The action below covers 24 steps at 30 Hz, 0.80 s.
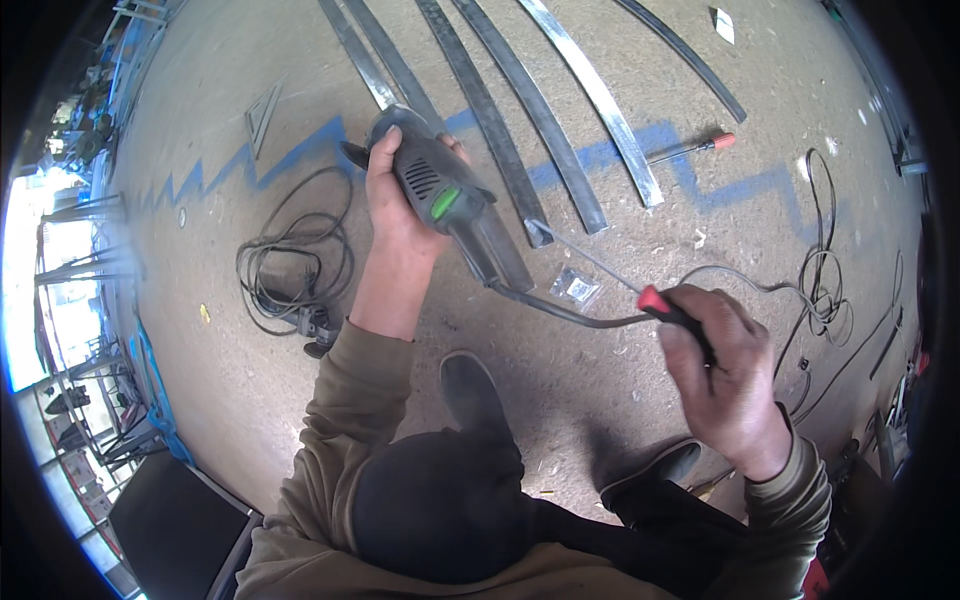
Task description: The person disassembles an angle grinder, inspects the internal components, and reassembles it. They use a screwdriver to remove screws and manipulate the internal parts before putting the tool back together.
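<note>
My left hand (400, 215) is wrapped round the body of a dark angle grinder (422, 172) with a green patch, held up above the floor. The grinder's black power cord (560, 313) runs from its rear end toward my right hand (728, 375). That hand is closed on the red-and-black handle of a screwdriver (655, 300). Its thin shaft points up and left, the tip showing in front of the end of a flat metal strip (500, 145). The tip is apart from the grinder. The grinder's head partly hides another strip (355, 50).
Several more metal strips (600, 100) lie on the concrete floor. A red-handled screwdriver (722, 141), a small clear bag (577, 287) and a triangular frame (262, 115) lie about. Another power tool (318, 325) rests by a coiled cable (250, 260) at left; loose cable (825, 290) lies at right.
</note>
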Each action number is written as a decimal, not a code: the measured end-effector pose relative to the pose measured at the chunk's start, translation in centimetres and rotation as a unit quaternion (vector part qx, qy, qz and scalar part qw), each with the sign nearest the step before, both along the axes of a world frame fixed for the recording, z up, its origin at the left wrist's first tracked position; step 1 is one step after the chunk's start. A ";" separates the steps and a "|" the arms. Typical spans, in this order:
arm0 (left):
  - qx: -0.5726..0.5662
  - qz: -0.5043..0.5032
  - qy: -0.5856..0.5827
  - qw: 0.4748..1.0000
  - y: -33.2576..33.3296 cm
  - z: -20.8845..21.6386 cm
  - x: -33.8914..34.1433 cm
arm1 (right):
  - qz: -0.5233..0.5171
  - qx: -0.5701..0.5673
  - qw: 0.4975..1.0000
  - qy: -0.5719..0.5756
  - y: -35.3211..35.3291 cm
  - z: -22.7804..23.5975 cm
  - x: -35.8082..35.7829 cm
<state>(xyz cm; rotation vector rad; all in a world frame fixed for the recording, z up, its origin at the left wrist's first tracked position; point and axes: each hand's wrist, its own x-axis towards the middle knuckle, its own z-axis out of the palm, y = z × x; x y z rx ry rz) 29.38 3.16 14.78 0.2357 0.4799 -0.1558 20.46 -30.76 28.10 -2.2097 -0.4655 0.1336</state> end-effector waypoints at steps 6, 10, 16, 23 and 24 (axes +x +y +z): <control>0.057 0.036 -0.004 0.998 -0.4 0.6 -0.4 | 0.022 0.031 0.999 -0.010 2.5 -1.2 -0.2; 0.133 0.017 -0.035 0.990 -0.4 0.3 -0.3 | -0.007 0.027 0.999 -0.042 0.1 -2.7 -1.1; 0.040 0.009 -0.042 0.998 0.1 -0.6 0.2 | 0.238 -0.047 0.968 -0.061 -5.9 -9.2 -8.0; 0.071 0.030 -0.020 0.997 2.2 -2.6 0.0 | 0.201 -0.231 0.948 -0.082 -10.0 -17.5 -3.1; 0.088 0.033 -0.026 0.995 2.4 -3.0 -0.2 | 0.069 -0.125 0.984 -0.108 -10.3 -18.5 0.1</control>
